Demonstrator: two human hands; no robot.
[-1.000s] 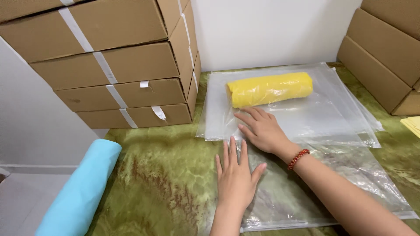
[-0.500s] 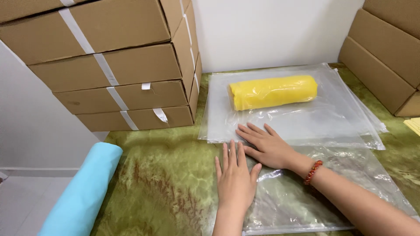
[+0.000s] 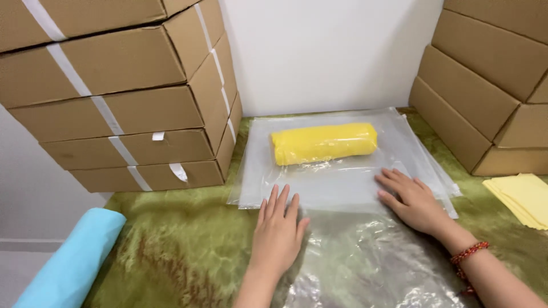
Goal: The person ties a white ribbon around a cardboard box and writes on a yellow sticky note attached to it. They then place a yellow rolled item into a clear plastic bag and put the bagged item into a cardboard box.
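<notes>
Now both palms spread flat | left hand (image 3: 278, 232) and right hand (image 3: 415, 201) press the clear bag (image 3: 365, 256) on green cloth (image 3: 177, 251) | yellow roll (image 3: 323, 142) lies beyond on bag stack (image 3: 257, 171) | boxes (image 3: 114, 91) left.

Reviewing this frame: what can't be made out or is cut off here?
All in the head view:
- Yellow roll: what it is made of cannot be told through its clear wrapping.
- Clear bags: how many are stacked is unclear; the edges blend.
- Blue roll: cut off by the bottom-left edge.
- Yellow sheets: cut off by the right edge.
- Left hand and right hand: palms lie flat, hiding whatever is under them.
</notes>
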